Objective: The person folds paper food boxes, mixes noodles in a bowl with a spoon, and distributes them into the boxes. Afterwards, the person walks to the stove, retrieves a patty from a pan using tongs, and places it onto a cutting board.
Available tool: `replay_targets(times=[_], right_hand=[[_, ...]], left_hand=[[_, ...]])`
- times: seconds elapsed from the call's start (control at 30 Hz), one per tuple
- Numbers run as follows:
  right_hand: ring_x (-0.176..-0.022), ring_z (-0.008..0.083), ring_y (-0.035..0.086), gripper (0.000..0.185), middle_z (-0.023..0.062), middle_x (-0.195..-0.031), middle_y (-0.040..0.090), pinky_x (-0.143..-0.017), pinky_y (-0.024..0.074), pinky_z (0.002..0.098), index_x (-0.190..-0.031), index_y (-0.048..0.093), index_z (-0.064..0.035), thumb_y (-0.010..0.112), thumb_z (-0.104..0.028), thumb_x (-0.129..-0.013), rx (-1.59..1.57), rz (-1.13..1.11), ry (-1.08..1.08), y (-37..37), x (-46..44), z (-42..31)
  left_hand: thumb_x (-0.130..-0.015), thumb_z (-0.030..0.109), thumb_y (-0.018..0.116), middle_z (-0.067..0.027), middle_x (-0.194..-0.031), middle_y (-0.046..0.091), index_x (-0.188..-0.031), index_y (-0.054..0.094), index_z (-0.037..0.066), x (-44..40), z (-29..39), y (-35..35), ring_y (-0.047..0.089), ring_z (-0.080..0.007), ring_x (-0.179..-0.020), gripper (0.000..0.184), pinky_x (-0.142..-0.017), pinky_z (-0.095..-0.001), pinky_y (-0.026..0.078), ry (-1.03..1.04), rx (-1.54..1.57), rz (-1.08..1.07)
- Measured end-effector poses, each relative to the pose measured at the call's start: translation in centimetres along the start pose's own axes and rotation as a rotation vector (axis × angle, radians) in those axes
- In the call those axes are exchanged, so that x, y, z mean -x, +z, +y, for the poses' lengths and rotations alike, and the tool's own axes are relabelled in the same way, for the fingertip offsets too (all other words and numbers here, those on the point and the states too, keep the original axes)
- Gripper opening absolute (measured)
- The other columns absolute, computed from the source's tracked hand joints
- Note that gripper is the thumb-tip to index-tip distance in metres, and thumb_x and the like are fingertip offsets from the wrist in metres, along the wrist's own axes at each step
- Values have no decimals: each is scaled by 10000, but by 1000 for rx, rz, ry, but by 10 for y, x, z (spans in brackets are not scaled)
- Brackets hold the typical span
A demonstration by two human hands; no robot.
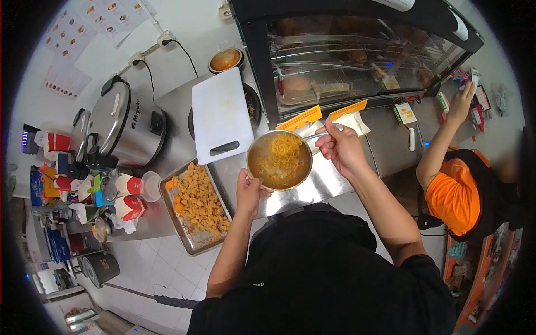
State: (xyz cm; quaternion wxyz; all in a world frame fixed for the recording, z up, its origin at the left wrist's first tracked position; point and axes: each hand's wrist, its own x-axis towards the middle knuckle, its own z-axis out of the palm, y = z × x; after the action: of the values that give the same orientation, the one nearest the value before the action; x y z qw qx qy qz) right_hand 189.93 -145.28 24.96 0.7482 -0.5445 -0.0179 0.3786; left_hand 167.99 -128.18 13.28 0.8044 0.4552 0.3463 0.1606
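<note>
A round metal bowl [261,172] holds broth, with a clump of yellow noodles [286,146] raised at its upper right part. My left hand [251,192] grips the bowl's rim at the lower left. Above the bowl's right side, my right hand [341,148] is closed on the handle of a metal utensil [317,135], whose far end is hidden by the noodles. Just behind the bowl lie open paper boxes with yellow flaps [301,118]. A white cutting board [223,114] rests over a dark pan at the upper left.
A metal tray [194,252] of fried pieces lies at the left, beyond it a large cooker [120,120] and red-white cartons [129,207]. A glass display case [346,61] stands behind. A knife [412,138] lies at right, near a person in orange [455,192].
</note>
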Motion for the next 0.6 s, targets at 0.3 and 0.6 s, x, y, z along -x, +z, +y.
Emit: replay_targets(times=[0.3, 0.6], right_hand=[[-503, 125, 602, 300, 125, -700, 695, -459, 473, 252, -992, 627, 21, 521, -249, -1069, 53, -28, 11, 7, 13, -26], [-479, 138, 592, 297, 143, -698, 692, -440, 474, 257, -984, 622, 31, 527, -238, -1063, 93, -29, -13, 10, 15, -37]], left_hand=[[-964, -7, 507, -119, -790, 661, -970, 401, 124, -4, -17, -4, 681, -209, -586, 169, -479, -297, 569, -28, 47, -10], [-972, 22, 538, -138, -847, 680, -990, 407, 125, -4, -28, -10, 690, -217, -599, 168, -485, -297, 573, -32, 71, 24]])
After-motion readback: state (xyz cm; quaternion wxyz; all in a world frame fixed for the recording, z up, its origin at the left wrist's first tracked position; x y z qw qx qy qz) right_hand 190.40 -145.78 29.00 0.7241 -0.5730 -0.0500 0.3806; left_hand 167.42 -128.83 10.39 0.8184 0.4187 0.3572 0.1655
